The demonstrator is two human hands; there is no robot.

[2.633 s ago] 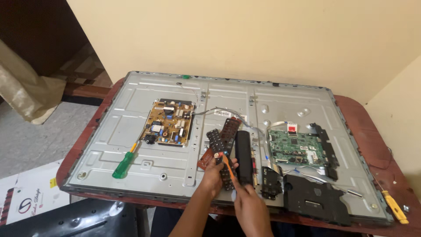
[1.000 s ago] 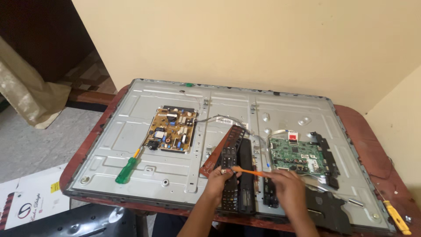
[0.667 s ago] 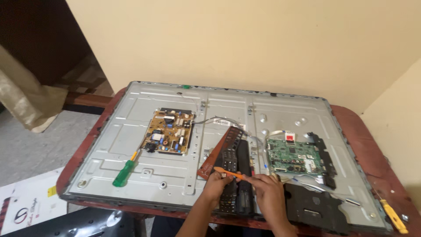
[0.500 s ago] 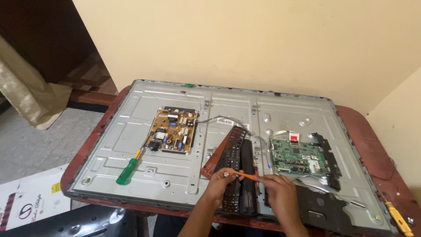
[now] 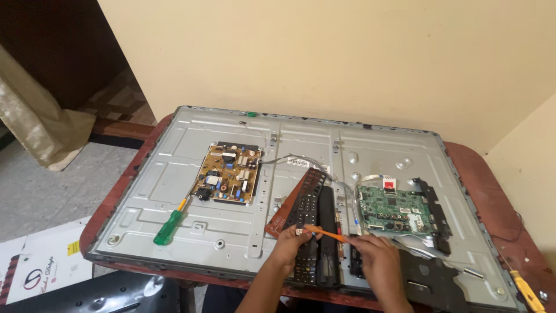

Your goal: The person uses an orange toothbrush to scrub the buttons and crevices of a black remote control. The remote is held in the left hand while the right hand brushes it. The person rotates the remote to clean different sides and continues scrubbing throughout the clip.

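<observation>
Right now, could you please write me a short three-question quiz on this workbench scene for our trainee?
1. True or false: the green screwdriver lies on the metal panel, apart from both hands.
2. Which board sits nearer the right hand? A) the brown board B) the green board
3. Fill in: the orange tool runs from the right hand to the remote steadied by the ____ hand.

Key: 1 true; 2 B; 3 left.
</observation>
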